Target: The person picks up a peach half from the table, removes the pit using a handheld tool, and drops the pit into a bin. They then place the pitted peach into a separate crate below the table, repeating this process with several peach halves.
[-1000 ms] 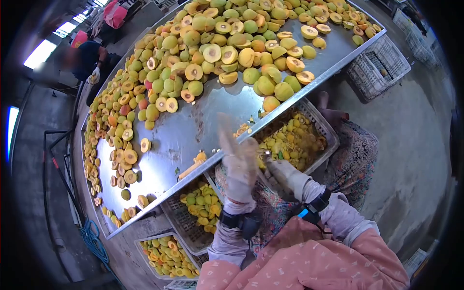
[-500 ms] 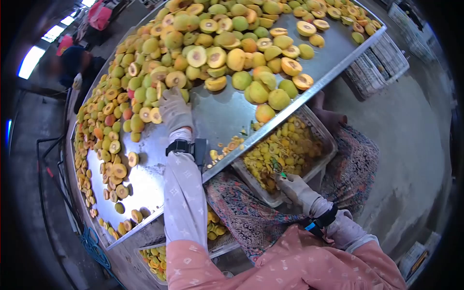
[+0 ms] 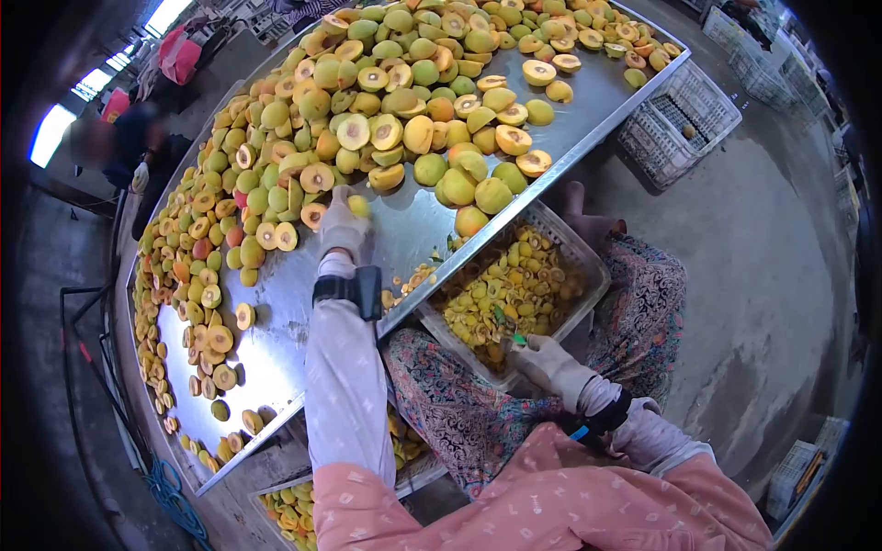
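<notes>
left hand: gloved left hand (image 3: 342, 228), arm stretched out over the steel counter (image 3: 276, 335), at the near edge of the fruit pile (image 3: 395, 101)
left fingers: curled round a yellow-green fruit (image 3: 358, 206), grasping it
fruit position: low on the counter at the front of the pile, just beside a halved fruit (image 3: 313, 215) with its cut face up; well apart from the right hand
right hand: gloved right hand (image 3: 549, 361), down over the lap, at the near rim of the white crate (image 3: 599, 264)
right fingers: clenched on a small tool (image 3: 516, 339) (only a green bit shows, blade not readable)
crate: tucked under the counter's edge, holds yellow cut pieces; tool tip just above them
pile: whole green-yellow fruit mixed with halves, covers most of the counter's far and left side; a bare steel strip runs near the person
scraps: small orange bits (image 3: 411, 278) on the counter near its edge, beside the left wrist
wrists: black device (image 3: 349, 286) strapped on the left, dark band (image 3: 599, 421) on the right
clothes: pink sleeves, patterned skirt (image 3: 459, 404) across the lap
floor: empty white basket (image 3: 678, 118) past the counter's end; another crate of fruit (image 3: 287, 508) below the counter, near side
others: a person (image 3: 129, 147) in a blue top at the counter's far left, blurred
</notes>
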The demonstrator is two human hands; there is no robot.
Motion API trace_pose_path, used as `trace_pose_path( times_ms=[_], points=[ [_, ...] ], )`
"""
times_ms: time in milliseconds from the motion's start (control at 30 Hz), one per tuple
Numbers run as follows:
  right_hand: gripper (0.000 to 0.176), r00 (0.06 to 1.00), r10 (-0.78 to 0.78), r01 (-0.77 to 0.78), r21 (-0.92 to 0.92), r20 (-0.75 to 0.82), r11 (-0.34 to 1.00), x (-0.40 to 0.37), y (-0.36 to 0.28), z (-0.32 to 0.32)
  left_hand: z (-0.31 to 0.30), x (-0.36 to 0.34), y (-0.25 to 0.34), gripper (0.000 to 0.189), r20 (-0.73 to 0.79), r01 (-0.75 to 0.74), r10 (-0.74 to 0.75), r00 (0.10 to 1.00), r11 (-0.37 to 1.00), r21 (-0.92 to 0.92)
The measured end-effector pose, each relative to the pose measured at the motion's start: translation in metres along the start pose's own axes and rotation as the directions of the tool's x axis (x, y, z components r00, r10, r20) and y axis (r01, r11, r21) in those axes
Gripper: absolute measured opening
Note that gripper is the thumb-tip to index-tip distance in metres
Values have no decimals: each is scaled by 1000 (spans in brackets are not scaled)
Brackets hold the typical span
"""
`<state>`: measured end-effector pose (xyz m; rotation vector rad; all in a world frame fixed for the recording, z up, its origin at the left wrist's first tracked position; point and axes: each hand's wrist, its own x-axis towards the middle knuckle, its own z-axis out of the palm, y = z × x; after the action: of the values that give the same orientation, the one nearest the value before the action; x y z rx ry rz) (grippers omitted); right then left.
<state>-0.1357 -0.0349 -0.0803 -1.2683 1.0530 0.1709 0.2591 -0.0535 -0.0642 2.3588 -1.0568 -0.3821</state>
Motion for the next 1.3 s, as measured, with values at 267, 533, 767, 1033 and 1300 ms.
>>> trace_pose_path(
  times_ms=[267, 533, 767, 1033, 1300],
  points=[
    [41, 884, -230, -236, 814, 407, 531, 18, -46, -7, 22, -198, 112, 67, 97, -246, 467, 879, 618, -747],
    [32, 853, -470, 511, 553, -228, 658, -25, -66, 29, 17, -249, 147, 54, 210, 201, 21, 977, 212, -956],
    [45, 915, -403, 403, 107, -24, 909, -70, -56, 17, 14, -258, 145, 46, 63, 75, 77, 995, -165, -983],
    [49, 832, -547, 525, -180, -97, 832, -93, -64, 29, -5, -279, 174, 53, -12, -12, -4, 1000, 51, -999],
    [45, 853, -510, 476, -234, -110, 848, -105, -69, 37, -9, -288, 190, 48, -75, -49, -153, 985, 166, -985]
  ],
)
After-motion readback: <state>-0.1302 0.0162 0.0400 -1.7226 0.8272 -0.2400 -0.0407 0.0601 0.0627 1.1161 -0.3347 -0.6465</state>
